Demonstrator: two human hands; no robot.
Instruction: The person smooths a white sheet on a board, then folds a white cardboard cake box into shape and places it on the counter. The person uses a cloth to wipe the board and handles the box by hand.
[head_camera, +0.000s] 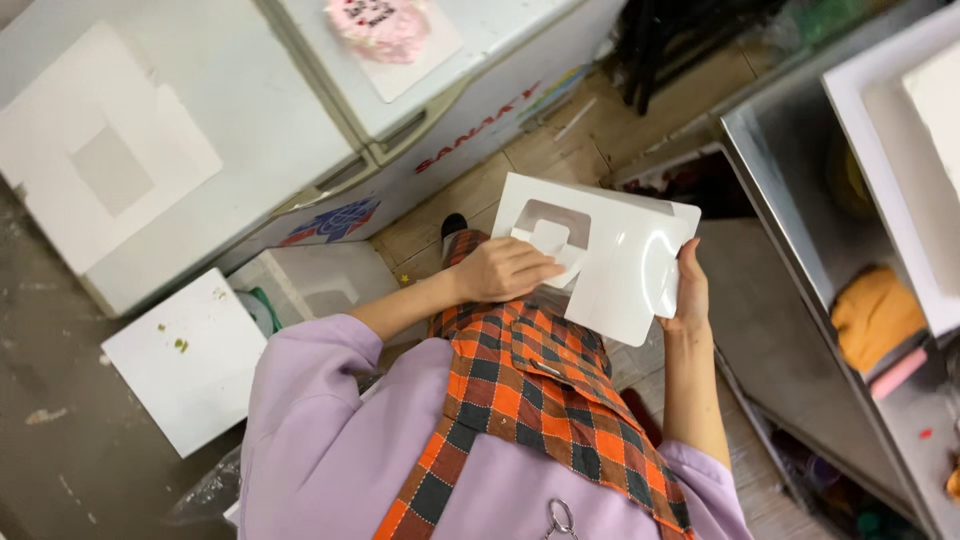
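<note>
Between both hands, over the lap: flat white cardboard sheet (620, 265) w/ cut-out window and a punched tab, held up off the checked orange apron (520, 390). Left hand (505, 268) lies on the sheet's near face, fingers curled over the tab by the window, looks like pressing it, prob. to fold or pop it; grip closed on the card. Right hand (690, 290) clamps the opposite edge, thumb on front, fingers behind; acts as a brace so the sheet stays rigid against the left's push. Sheet tilted toward the camera, so cut-out is in plain sight.

Beyond left hand: white chest freezer (300, 110), pink cake (380, 25) on a board on its lid. Below left elbow: white square board (185, 355) on floor. Right of right hand: metal shelf (800, 200), yellow cloth (875, 315) inside.
</note>
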